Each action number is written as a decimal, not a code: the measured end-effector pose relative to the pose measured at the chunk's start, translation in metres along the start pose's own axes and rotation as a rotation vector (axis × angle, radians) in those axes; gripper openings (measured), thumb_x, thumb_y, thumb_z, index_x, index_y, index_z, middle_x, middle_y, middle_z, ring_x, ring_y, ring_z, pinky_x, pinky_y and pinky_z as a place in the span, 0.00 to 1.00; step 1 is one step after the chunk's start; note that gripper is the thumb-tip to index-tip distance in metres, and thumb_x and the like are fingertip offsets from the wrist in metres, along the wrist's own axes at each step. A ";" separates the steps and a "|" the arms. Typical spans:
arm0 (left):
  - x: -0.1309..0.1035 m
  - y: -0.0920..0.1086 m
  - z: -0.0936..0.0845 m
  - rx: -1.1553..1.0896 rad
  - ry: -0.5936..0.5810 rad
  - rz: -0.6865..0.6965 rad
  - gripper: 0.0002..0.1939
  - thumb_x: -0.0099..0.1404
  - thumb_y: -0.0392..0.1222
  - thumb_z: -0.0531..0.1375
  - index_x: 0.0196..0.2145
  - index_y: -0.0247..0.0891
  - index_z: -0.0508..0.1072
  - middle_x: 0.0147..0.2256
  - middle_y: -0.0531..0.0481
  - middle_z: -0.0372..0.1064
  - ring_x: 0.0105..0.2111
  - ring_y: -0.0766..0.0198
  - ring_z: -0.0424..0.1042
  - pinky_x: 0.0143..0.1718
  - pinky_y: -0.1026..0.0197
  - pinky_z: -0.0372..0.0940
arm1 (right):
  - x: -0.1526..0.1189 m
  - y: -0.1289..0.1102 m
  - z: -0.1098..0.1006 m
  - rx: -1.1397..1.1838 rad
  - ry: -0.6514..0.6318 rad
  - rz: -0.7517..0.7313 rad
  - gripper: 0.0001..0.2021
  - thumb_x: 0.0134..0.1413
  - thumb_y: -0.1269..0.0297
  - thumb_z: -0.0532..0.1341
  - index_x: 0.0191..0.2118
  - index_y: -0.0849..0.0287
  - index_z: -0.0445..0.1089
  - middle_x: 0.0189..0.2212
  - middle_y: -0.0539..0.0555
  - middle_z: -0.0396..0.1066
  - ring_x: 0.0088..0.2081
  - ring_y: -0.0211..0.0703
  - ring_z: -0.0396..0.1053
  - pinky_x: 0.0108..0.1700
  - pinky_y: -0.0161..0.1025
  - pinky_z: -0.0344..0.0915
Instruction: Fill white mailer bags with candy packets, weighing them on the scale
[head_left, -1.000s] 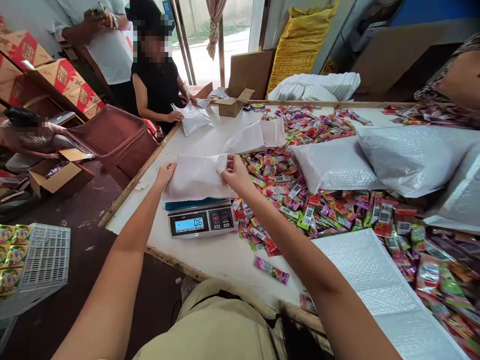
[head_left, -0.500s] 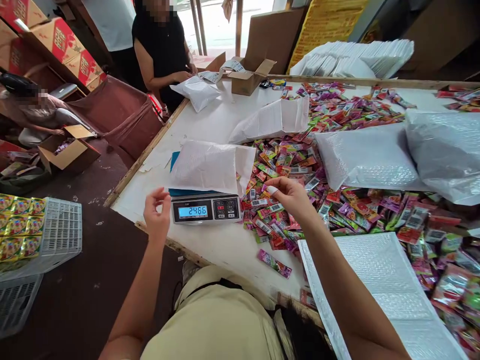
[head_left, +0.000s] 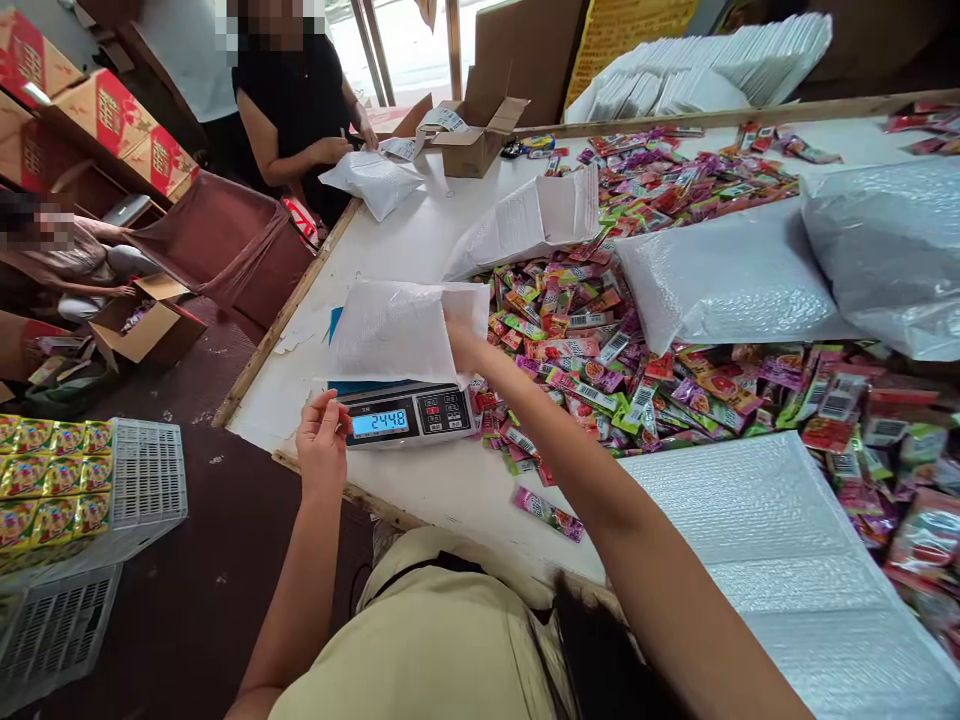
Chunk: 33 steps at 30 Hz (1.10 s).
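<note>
A white bubble mailer [head_left: 390, 330] lies on a digital scale [head_left: 409, 415] whose lit display reads about 244.8. My right hand [head_left: 465, 348] reaches into the mailer's open right end; its fingers are hidden inside. Beside the scale's left edge, my left hand [head_left: 324, 430] has its fingers drawn together, and whatever may be between them is too small to make out. Small colourful snack packets [head_left: 592, 350] are heaped right of the scale, and one purple packet [head_left: 548, 513] lies apart near the table's front.
Filled mailers [head_left: 739, 275] rest on the packets, and a flat mailer [head_left: 787, 540] lies at the front right. An open carton [head_left: 476, 150] stands at the back. Across the table, a person [head_left: 289, 110] handles another mailer [head_left: 375, 180]. Crates [head_left: 148, 470] stand at left.
My right hand has moved left from above the packets into the mailer's opening. The scale reading has changed from about 246.6 to 244.8. My left hand's fingers have drawn closer together.
</note>
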<state>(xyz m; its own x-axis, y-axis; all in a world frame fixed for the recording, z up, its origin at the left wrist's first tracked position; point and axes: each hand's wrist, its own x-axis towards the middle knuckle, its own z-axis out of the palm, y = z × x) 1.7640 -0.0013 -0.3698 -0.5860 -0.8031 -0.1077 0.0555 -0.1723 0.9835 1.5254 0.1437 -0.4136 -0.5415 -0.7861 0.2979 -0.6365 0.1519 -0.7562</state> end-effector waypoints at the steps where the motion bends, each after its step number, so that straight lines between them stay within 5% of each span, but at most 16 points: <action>1: -0.001 -0.001 0.000 -0.003 0.000 -0.019 0.23 0.48 0.51 0.75 0.39 0.39 0.79 0.29 0.52 0.71 0.26 0.71 0.67 0.27 0.67 0.62 | 0.008 0.000 0.005 -0.036 -0.004 0.024 0.27 0.53 0.60 0.63 0.59 0.58 0.67 0.54 0.64 0.70 0.54 0.61 0.68 0.55 0.55 0.67; 6: -0.001 -0.002 -0.004 -0.013 0.051 -0.063 0.25 0.43 0.49 0.77 0.38 0.37 0.79 0.27 0.53 0.71 0.24 0.72 0.67 0.25 0.68 0.62 | 0.015 0.002 0.009 -0.115 0.068 0.195 0.21 0.62 0.62 0.56 0.59 0.58 0.67 0.52 0.64 0.70 0.46 0.56 0.72 0.48 0.49 0.68; 17: 0.004 0.000 -0.003 -0.028 0.060 -0.100 0.21 0.45 0.46 0.76 0.36 0.37 0.78 0.26 0.54 0.71 0.23 0.72 0.67 0.24 0.68 0.61 | -0.016 -0.008 -0.015 -0.182 0.159 0.136 0.18 0.57 0.73 0.53 0.44 0.58 0.79 0.41 0.58 0.77 0.40 0.48 0.72 0.44 0.42 0.68; 25: 0.000 -0.003 -0.006 -0.040 0.061 -0.130 0.23 0.42 0.48 0.77 0.35 0.37 0.79 0.26 0.54 0.71 0.23 0.73 0.67 0.25 0.69 0.61 | -0.044 -0.024 -0.023 -0.328 0.279 0.156 0.20 0.62 0.73 0.54 0.52 0.53 0.78 0.54 0.58 0.73 0.47 0.49 0.74 0.45 0.41 0.68; 33: -0.002 -0.005 -0.007 -0.072 0.045 -0.137 0.24 0.41 0.48 0.77 0.35 0.36 0.79 0.26 0.54 0.71 0.23 0.73 0.67 0.25 0.69 0.61 | -0.060 -0.028 -0.021 -0.153 0.497 0.131 0.16 0.59 0.69 0.57 0.46 0.53 0.81 0.49 0.55 0.77 0.48 0.47 0.75 0.51 0.43 0.71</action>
<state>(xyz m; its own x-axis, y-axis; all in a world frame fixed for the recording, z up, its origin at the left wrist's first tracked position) 1.7702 -0.0029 -0.3751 -0.5554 -0.7938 -0.2477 0.0362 -0.3206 0.9465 1.5642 0.1997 -0.3983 -0.7932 -0.3816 0.4747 -0.5986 0.3448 -0.7231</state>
